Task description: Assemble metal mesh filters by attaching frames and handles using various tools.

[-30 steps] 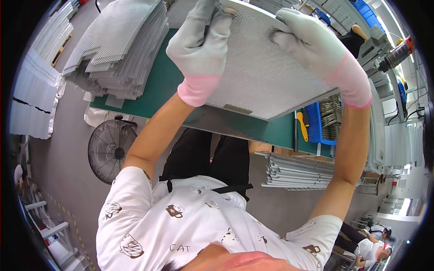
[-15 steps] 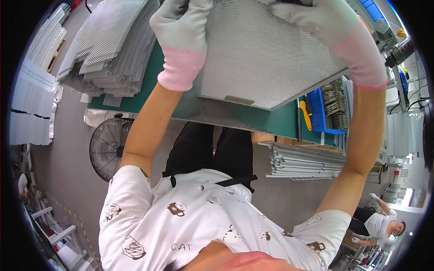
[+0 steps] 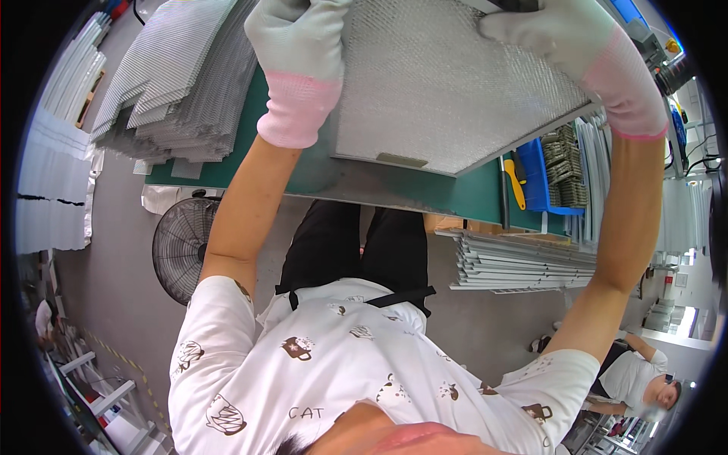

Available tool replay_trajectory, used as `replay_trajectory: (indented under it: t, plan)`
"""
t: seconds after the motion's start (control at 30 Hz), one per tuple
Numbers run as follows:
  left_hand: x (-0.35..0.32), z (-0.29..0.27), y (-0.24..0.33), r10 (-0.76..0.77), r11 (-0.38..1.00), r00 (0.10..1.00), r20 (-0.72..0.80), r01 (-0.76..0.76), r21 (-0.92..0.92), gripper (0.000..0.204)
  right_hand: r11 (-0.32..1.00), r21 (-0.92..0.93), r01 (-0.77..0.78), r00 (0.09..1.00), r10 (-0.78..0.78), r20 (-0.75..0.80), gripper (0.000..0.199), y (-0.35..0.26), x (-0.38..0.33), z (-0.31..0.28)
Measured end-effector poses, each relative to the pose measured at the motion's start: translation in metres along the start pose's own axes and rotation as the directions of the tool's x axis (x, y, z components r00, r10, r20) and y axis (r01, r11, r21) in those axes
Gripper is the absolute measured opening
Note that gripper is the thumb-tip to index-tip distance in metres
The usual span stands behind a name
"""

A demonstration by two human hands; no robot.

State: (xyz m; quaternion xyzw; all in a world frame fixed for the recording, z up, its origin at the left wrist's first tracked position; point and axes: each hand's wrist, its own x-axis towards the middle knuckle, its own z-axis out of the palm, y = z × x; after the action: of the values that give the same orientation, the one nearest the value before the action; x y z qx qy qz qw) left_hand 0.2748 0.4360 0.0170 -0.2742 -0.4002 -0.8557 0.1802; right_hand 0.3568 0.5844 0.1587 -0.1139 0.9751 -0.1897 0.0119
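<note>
While both gloved hands clamp it, the mesh filter panel (image 3: 447, 83) sits raised over the green table's (image 3: 425, 189) near edge. Left hand (image 3: 299, 57) w/ fingers curled on panel's left edge, right hand (image 3: 561, 38) gripping its right edge. Stack of mesh sheets (image 3: 182, 83) lies at table's left end, blue bin (image 3: 550, 178) at right.

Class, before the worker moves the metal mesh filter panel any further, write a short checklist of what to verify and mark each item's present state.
1. Left hand gloved and gripping the mesh filter panel: ok.
2. Right hand gloved and gripping the panel's far side: ok.
3. Panel lifted off the green table: cannot tell.
4. Stack of mesh sheets apart from the panel: ok.
5. Blue bin and yellow-handled tool apart from the panel's edge: cannot tell.
</note>
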Motion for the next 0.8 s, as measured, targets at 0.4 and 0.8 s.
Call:
replay_trajectory:
  t: [0.4,0.8]
  plan:
    - [0.008,-0.010,-0.001,0.217,0.893,0.952,0.216,-0.105,-0.437,0.037,0.815,-0.577,0.064,0.995,-0.009,0.097,0.043,-0.018,0.004,0.006]
    - [0.017,-0.031,0.018,-0.195,0.975,0.840,0.506,0.223,0.005,0.024,0.867,-0.496,-0.056,0.992,0.106,0.073,0.044,-0.039,-0.010,0.021]
